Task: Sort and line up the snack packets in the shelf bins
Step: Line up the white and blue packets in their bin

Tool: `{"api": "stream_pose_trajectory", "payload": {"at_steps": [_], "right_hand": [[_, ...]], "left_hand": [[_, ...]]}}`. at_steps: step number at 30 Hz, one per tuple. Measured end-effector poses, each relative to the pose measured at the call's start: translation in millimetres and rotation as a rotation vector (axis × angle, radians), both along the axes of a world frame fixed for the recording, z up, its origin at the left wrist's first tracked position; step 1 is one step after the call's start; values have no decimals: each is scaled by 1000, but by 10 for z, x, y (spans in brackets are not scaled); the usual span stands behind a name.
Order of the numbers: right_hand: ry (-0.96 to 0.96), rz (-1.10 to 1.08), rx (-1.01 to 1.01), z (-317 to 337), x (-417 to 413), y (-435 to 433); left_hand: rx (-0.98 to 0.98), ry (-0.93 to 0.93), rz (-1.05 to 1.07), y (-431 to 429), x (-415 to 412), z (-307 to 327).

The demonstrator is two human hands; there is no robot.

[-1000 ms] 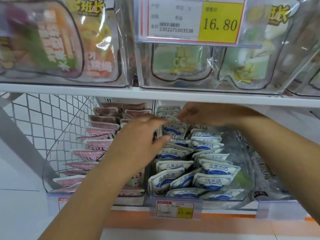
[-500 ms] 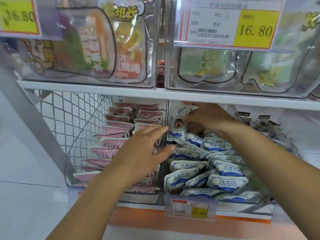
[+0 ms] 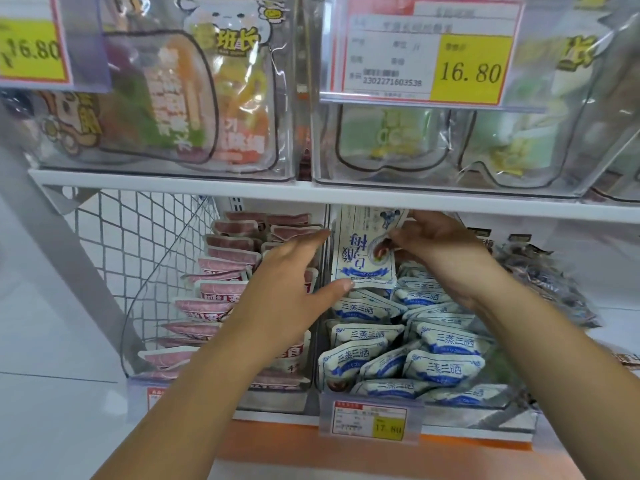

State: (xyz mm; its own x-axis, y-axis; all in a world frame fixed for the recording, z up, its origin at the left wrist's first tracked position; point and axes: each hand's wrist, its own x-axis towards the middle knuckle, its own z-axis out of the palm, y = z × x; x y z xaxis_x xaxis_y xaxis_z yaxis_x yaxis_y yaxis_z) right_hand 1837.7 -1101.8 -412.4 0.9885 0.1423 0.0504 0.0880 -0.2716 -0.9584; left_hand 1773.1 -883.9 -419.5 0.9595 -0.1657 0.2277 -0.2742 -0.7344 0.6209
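Orange trim runs along the front of the lower shelf, with a yellow 17.80 price tag clipped above it. Just behind the tag, a clear bin holds blue-and-white packets leaning in loose, uneven rows. The bin beside it on the left holds pink packets, stacked in overlapping rows, with wire mesh on its outer side.

The left hand reaches in over the wall between the two bins, fingers straight and spread, its thumb tip touching the bottom edge of an upright packet. The right hand pinches that packet at its right edge and holds it standing, printed face forward, over the back of the blue-and-white bin, its top just under the upper shelf. Dark packets lie to the right, blurred.

On the upper shelf stand clear bins of large pouches, with a 16.80 price tag hung in front.
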Motion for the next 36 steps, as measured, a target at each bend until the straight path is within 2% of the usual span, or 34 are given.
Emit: {"api": "stream_pose_trajectory", "payload": {"at_steps": [5, 9, 13, 15, 17, 19, 21, 22, 24, 27, 30, 32, 34, 36], "right_hand": [[-71, 10, -110, 31, -130, 34], [-124, 88, -142, 210, -261, 38], [-123, 172, -147, 228, -410, 85], [-77, 185, -243, 171, -425, 59], [-62, 109, -316, 130, -423, 22], [-46, -5, -130, 135, -426, 3], [-56, -100, 3, 182, -424, -41], [-89, -132, -41, 225, -414, -83], [-144, -131, -248, 326, -394, -173], [-184, 3, -557, 404, -369, -192], [-256, 155, -869, 371, -270, -85], [-241, 253, -989, 367, -206, 37], [-217, 363, -1088, 318, -135, 144], [-200, 397, -1090, 274, -104, 159]], "left_hand": [[26, -3, 35, -117, 68, -18], [-137, -65, 67, -158, 77, 31], [-456, 21, 0, -168, 95, 58], [-513, -15, 58, -145, 104, 29], [-543, -16, 96, -133, 106, 10], [-534, 18, 82, -160, 86, 18], [-338, -27, 91, -189, 52, 29], [-166, -85, 94, -191, 29, 30], [105, -207, 54, -179, -37, -1], [277, -310, -120, -207, -155, -61], [505, -302, -246, -236, -179, -189], [559, -286, -274, -198, -155, -230], [516, -274, -285, -155, -140, -246], [483, -283, -298, -132, -138, -263]]}}
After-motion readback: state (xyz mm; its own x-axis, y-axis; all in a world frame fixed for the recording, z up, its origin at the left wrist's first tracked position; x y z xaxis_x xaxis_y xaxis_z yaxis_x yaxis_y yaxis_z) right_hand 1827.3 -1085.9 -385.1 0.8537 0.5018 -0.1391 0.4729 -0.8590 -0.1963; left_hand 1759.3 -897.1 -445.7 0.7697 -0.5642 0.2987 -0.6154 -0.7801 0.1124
